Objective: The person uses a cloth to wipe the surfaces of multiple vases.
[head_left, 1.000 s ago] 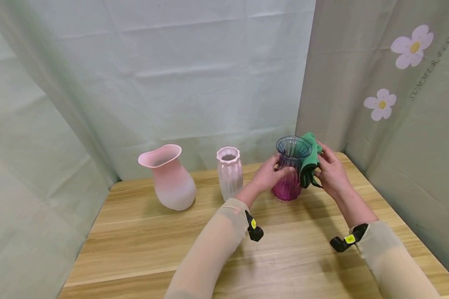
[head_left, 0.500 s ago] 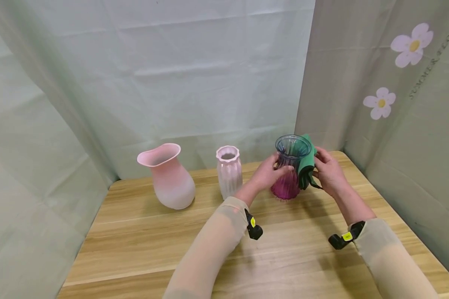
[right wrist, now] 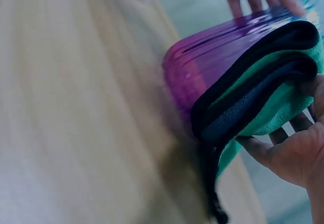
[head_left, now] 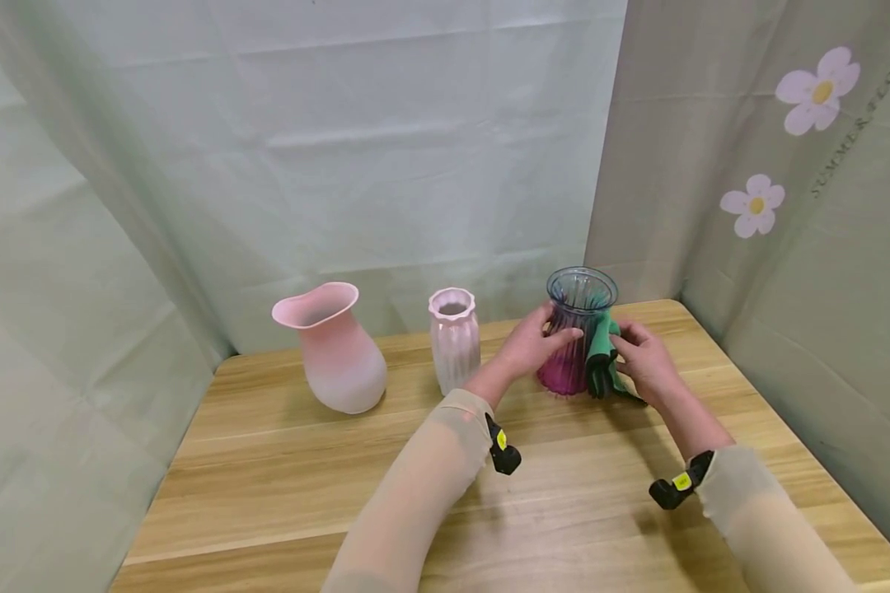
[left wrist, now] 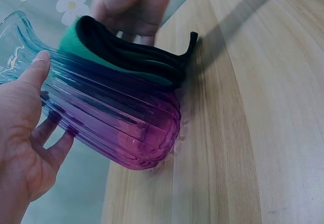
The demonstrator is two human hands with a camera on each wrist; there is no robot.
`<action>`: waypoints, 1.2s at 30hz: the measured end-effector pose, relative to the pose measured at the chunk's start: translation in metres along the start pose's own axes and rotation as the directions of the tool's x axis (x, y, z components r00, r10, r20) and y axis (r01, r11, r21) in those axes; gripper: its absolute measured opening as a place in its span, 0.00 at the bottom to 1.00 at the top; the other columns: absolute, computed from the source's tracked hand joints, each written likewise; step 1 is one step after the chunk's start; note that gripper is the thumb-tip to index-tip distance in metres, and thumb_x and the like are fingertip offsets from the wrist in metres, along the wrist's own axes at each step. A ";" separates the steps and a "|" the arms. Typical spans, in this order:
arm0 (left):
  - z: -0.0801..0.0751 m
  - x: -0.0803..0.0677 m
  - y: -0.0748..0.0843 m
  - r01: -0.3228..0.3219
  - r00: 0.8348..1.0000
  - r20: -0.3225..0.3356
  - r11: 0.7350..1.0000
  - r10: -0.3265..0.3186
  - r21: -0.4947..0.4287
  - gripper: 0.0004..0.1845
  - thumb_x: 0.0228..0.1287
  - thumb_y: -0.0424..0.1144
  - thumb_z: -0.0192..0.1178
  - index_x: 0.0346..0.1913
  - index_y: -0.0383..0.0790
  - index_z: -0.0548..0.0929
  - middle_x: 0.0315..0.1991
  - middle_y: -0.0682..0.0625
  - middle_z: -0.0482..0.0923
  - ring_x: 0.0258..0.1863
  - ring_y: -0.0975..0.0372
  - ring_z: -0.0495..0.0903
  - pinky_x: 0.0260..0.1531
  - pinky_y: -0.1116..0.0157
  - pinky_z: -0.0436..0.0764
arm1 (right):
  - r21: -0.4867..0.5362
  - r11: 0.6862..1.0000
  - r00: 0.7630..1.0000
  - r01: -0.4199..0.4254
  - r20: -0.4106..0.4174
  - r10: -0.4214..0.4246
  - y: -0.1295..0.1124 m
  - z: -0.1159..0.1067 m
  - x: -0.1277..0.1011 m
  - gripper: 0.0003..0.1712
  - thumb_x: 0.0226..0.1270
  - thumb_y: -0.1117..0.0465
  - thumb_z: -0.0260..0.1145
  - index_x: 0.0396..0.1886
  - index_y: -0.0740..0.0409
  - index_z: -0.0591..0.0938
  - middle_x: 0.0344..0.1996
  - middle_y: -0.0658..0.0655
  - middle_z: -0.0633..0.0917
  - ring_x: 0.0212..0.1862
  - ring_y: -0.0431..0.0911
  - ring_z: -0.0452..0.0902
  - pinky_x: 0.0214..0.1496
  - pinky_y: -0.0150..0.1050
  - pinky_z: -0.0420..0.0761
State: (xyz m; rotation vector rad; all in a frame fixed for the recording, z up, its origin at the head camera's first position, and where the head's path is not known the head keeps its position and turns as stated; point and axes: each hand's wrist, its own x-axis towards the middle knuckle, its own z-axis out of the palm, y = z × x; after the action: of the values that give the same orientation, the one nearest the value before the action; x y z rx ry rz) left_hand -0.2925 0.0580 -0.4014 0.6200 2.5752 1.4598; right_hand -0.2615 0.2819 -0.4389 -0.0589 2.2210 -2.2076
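A ribbed glass vase [head_left: 564, 371], blue at the rim and purple-pink at the base, stands upright on the table's right half. My left hand [head_left: 526, 346] grips it from the left, thumb across the near side and fingers around the back, as the left wrist view shows. A folded green cloth with black edging [head_left: 603, 350] lies against the vase's right side. My right hand [head_left: 647, 362] holds that cloth, with fingers behind its folds in the right wrist view [right wrist: 298, 153]. A loose black-edged corner of the cloth hangs below the hand toward the tabletop.
A white fluted vase [head_left: 456, 354] stands just left of my left hand. Farther left is a pink-and-white vase [head_left: 344, 362] with a flared mouth. The wooden table [head_left: 304, 486] meets hanging fabric [head_left: 415, 165] at the back and sides.
My right hand has slid the cloth down the right side of the glass vase, from near its rim toward the lower half. The left hand keeps its hold, and the vase stays in place.
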 end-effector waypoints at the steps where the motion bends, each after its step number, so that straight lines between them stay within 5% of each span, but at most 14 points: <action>1: 0.000 0.000 0.000 0.000 1.000 -0.002 1.000 0.000 0.002 0.43 0.71 0.57 0.63 0.81 0.42 0.59 0.78 0.45 0.61 0.74 0.53 0.63 0.71 0.55 0.66 | -0.015 1.000 1.000 -0.016 -0.004 0.016 0.004 0.000 0.000 0.06 0.81 0.59 0.58 0.48 0.43 0.79 0.42 0.41 0.78 0.45 0.36 0.72 0.41 0.33 0.78; 6: -0.001 0.001 0.000 -0.008 1.000 -0.005 1.000 0.008 0.011 0.43 0.71 0.58 0.63 0.80 0.42 0.60 0.77 0.45 0.62 0.74 0.53 0.64 0.71 0.54 0.67 | -0.034 0.997 0.997 -0.076 -0.022 0.076 0.017 -0.002 -0.001 0.06 0.81 0.58 0.57 0.52 0.47 0.78 0.43 0.38 0.77 0.48 0.36 0.70 0.48 0.38 0.73; 13: -0.002 0.002 -0.001 -0.018 1.000 -0.009 1.000 0.018 0.006 0.42 0.71 0.58 0.63 0.80 0.42 0.61 0.76 0.45 0.63 0.74 0.53 0.64 0.70 0.54 0.68 | -0.057 0.997 0.998 -0.055 -0.037 0.053 0.022 0.000 -0.001 0.08 0.82 0.55 0.58 0.54 0.46 0.78 0.45 0.38 0.77 0.49 0.36 0.70 0.48 0.36 0.74; 24: 0.000 0.000 -0.003 -0.021 1.000 0.003 1.000 0.021 -0.021 0.43 0.70 0.59 0.63 0.80 0.43 0.62 0.76 0.46 0.65 0.73 0.54 0.65 0.69 0.55 0.69 | 0.108 0.993 0.998 0.044 -0.052 -0.038 -0.003 0.010 0.000 0.03 0.81 0.57 0.59 0.49 0.46 0.78 0.44 0.43 0.78 0.45 0.34 0.74 0.40 0.29 0.80; 29: -0.001 0.000 -0.002 0.004 1.000 0.004 1.000 -0.004 -0.021 0.45 0.71 0.58 0.63 0.81 0.40 0.57 0.78 0.44 0.59 0.75 0.53 0.62 0.71 0.55 0.67 | 0.261 0.960 0.995 0.099 -0.025 -0.096 -0.024 0.014 0.004 0.06 0.81 0.61 0.58 0.45 0.46 0.80 0.42 0.45 0.79 0.43 0.36 0.74 0.38 0.30 0.79; 36: 0.000 0.000 -0.002 -0.005 1.000 0.001 1.000 0.005 -0.014 0.45 0.70 0.57 0.64 0.81 0.41 0.58 0.77 0.45 0.61 0.75 0.53 0.63 0.71 0.55 0.66 | 0.446 0.889 0.995 0.103 -0.032 -0.099 -0.043 0.011 0.004 0.07 0.80 0.62 0.60 0.41 0.47 0.83 0.37 0.45 0.82 0.43 0.39 0.74 0.47 0.41 0.69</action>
State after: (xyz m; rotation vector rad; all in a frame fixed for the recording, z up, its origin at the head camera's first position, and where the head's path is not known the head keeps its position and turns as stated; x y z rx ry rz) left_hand -0.2929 0.0569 -0.4030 0.6266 2.5621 1.4770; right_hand -0.2644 0.2701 -0.3963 -0.1632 1.6870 -2.7174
